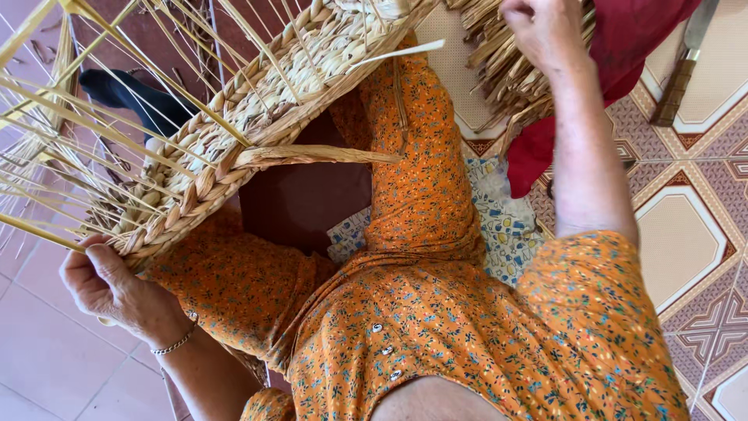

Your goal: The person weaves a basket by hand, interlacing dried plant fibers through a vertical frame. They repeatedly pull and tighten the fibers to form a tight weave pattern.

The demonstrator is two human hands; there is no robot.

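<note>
Gripping the near corner of the half-woven basket (234, 132), the left hand (109, 284) steadies it on the lap. Farther off, the right hand (545, 31) clasps straw from the bundle (499, 74) beside red cloth (623, 47).

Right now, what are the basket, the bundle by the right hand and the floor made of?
Basket: braided dried plant fibre, matte tan, on stiff yellow stakes, maybe reed.
Bundle under the right hand: loose dried straw-like strands.
Floor: patterned tile, slight sheen, likely ceramic.
</note>
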